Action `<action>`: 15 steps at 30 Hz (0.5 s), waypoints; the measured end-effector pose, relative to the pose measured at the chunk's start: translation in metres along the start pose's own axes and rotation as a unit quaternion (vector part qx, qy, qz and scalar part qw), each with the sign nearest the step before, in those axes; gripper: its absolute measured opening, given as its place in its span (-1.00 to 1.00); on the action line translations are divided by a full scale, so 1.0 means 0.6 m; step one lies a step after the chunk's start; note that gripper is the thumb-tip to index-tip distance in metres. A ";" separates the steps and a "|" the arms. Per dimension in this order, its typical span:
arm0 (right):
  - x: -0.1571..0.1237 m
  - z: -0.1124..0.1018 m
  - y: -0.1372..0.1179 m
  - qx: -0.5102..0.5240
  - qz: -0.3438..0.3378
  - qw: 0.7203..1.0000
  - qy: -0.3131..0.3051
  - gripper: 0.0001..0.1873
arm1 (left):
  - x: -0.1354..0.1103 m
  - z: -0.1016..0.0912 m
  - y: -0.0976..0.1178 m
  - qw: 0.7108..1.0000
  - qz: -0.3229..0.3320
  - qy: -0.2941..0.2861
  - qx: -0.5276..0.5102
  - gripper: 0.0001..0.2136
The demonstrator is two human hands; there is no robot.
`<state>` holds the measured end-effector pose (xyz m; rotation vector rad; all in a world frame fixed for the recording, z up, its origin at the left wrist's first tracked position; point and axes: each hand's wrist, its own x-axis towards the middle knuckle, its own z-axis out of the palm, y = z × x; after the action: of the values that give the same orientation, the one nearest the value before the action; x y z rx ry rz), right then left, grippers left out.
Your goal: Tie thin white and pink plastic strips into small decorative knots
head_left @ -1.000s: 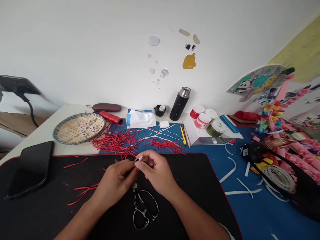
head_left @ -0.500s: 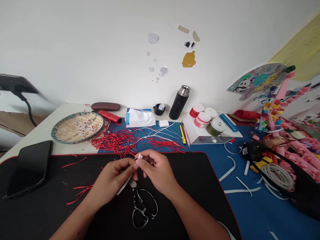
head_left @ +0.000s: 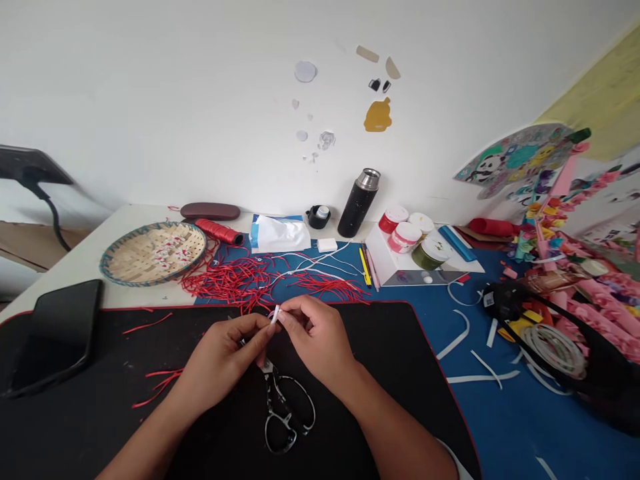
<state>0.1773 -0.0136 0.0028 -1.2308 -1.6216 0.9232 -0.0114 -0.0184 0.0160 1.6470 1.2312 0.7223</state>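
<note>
My left hand (head_left: 225, 357) and my right hand (head_left: 316, 337) meet over the black mat (head_left: 125, 413). Both pinch a small white strip (head_left: 275, 313) between thumb and fingertips, fingers closed on it. A pair of scissors (head_left: 284, 407) lies on the mat just below my hands, blades pointing up under my left fingers. A heap of red cords (head_left: 240, 280) lies just beyond my hands on the blue cloth.
A black phone (head_left: 55, 333) lies at the left. A woven basket (head_left: 153, 253), red spool (head_left: 220, 232), tissue pack (head_left: 279, 235), black flask (head_left: 361, 203) and jars (head_left: 407, 237) stand farther back. White strips (head_left: 475, 373) and pink craft clutter (head_left: 575, 293) fill the right.
My hands have stayed in place, fingers working the white strip slightly. The longer white tail seen under my left hand half a second ago no longer shows.
</note>
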 end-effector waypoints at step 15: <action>-0.001 -0.008 0.005 -0.229 -0.072 0.970 -0.027 -0.83 | 0.000 0.002 0.002 0.999 0.014 0.000 0.044 -0.66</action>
<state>0.1827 -0.0132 0.0016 -1.3753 -2.0122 0.5062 -0.0099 -0.0190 0.0167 1.7398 1.2569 0.6938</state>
